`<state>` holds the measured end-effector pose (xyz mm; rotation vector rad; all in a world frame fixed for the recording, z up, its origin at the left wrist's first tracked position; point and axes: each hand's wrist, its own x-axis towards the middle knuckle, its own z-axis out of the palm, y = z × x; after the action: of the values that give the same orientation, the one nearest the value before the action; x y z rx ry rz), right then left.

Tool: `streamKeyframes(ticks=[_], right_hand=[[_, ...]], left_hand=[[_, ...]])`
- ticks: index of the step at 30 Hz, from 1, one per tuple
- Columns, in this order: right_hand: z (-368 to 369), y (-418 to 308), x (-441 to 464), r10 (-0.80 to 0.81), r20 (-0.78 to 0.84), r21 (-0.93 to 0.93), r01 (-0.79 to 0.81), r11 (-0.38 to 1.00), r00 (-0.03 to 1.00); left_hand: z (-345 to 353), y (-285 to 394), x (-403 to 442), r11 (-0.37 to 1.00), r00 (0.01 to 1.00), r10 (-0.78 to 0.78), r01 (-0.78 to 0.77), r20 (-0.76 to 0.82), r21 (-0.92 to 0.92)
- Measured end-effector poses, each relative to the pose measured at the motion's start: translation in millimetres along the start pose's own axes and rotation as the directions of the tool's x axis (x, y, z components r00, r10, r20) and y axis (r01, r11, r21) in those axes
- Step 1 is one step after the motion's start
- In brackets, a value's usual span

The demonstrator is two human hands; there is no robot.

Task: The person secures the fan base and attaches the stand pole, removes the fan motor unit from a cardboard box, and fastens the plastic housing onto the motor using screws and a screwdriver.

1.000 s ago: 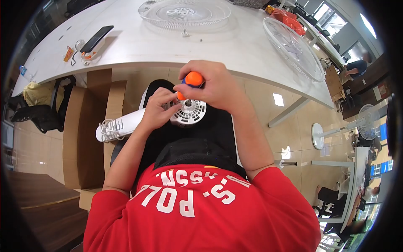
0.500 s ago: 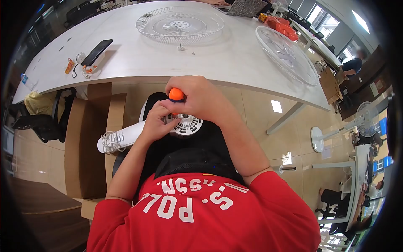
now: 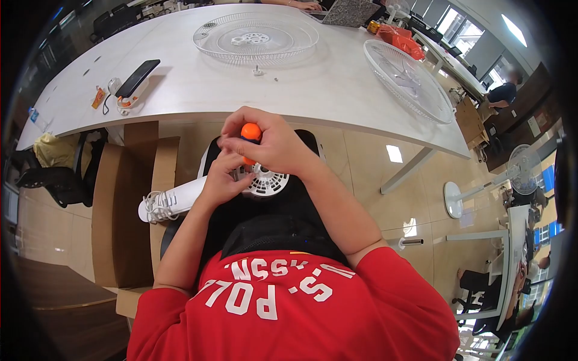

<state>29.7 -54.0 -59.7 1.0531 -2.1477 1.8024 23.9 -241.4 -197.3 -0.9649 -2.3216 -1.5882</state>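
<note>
In the head view, my right hand [image 3: 271, 141] is wrapped around a screwdriver [image 3: 251, 132] with an orange and dark blue handle. The handle's rounded end faces up towards me, and its tip is hidden by my fingers. Below it, a white round fan motor housing [image 3: 271, 183] with a ring of slots rests at my lap. My left hand [image 3: 224, 177] is closed at the housing's left side, thumb on its edge and fingertips close to the lower part of the screwdriver.
On the white table [image 3: 180, 90] lie a round fan grille [image 3: 256, 39], a second grille [image 3: 409, 81], a phone [image 3: 138, 77] and small parts. An open cardboard box [image 3: 123, 210] stands left of my leg. A laptop [image 3: 349, 12] and another person's hand are at the far edge.
My right hand's fingers have loosened and shifted around the screwdriver handle, uncovering more of its side. My left hand stays by the housing, and the view has shifted slightly.
</note>
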Motion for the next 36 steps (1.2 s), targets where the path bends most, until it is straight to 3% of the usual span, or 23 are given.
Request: streamKeyframes(ticks=[2,6,8,11,15,17,20,22,24,26,30,32,33,35,36], right_hand=[[-3.5,-9.2,-2.2,0.136,0.118,-0.007,-0.136,0.991,0.984],[-1.8,-12.4,-4.4,0.234,0.070,0.038,-0.237,0.971,0.970],[-6.5,-7.9,-6.1,0.040,0.044,-0.170,-0.032,0.985,0.998],[-16.9,-11.9,-4.5,0.015,0.159,-0.293,0.033,0.956,0.987],[-8.6,-15.4,0.2,-0.106,0.075,-0.398,0.128,0.909,0.991],[-4.7,-14.9,2.7,0.138,0.088,-0.237,-0.114,0.965,0.986],[-2.5,-23.4,5.2,0.268,0.067,-0.365,-0.226,0.903,0.961],[-2.3,-27.2,0.8,0.217,0.040,-0.333,-0.192,0.923,0.975],[-4.0,-25.1,-2.6,0.171,0.014,-0.300,-0.159,0.940,0.985],[-7.4,-16.0,-7.4,-0.008,0.007,-0.360,0.010,0.933,1.000],[-20.1,-26.0,0.1,-0.023,0.119,-0.476,0.078,0.876,0.993],[-22.5,-41.9,5.7,0.293,0.123,-0.617,-0.158,0.771,0.948],[-20.5,-34.6,5.0,0.291,0.123,-0.618,-0.157,0.771,0.949],[-12.0,-15.0,3.3,0.178,0.074,-0.333,-0.144,0.932,0.981],[-9.3,-12.1,1.4,0.177,0.074,-0.332,-0.143,0.932,0.981]], left_hand=[[0.5,-6.1,0.7,1.000,1.000,0.014,-0.014,0.006,0.002],[1.6,-4.9,2.2,0.992,0.994,0.102,-0.100,-0.027,0.074],[-0.1,-1.9,2.5,0.988,0.993,0.115,-0.112,-0.024,0.105],[1.0,-9.1,-2.1,0.991,0.995,0.093,-0.090,-0.024,0.104],[1.6,-17.1,-4.2,0.995,0.998,0.059,-0.058,-0.007,0.087],[2.4,-15.9,-2.8,0.993,0.997,0.076,-0.075,-0.014,0.091],[3.2,-10.7,-2.1,0.997,0.997,0.067,-0.066,-0.023,0.040],[2.0,-5.3,-0.2,0.999,0.999,0.042,-0.043,-0.025,-0.015],[0.4,-0.5,0.6,0.989,0.993,0.109,-0.105,-0.038,0.103],[-0.4,0.0,0.7,0.989,0.994,0.110,-0.107,-0.026,0.099],[1.6,4.2,-1.7,0.994,0.997,0.062,-0.059,-0.036,0.091],[3.1,4.5,-5.7,0.998,0.999,0.024,-0.021,-0.045,0.063],[3.5,4.6,-6.5,0.999,0.999,-0.016,0.017,-0.052,0.035],[4.4,6.3,-6.3,1.000,0.999,-0.012,0.013,-0.051,0.016],[4.4,7.6,-6.5,1.000,0.999,-0.011,0.011,-0.050,-0.003]])
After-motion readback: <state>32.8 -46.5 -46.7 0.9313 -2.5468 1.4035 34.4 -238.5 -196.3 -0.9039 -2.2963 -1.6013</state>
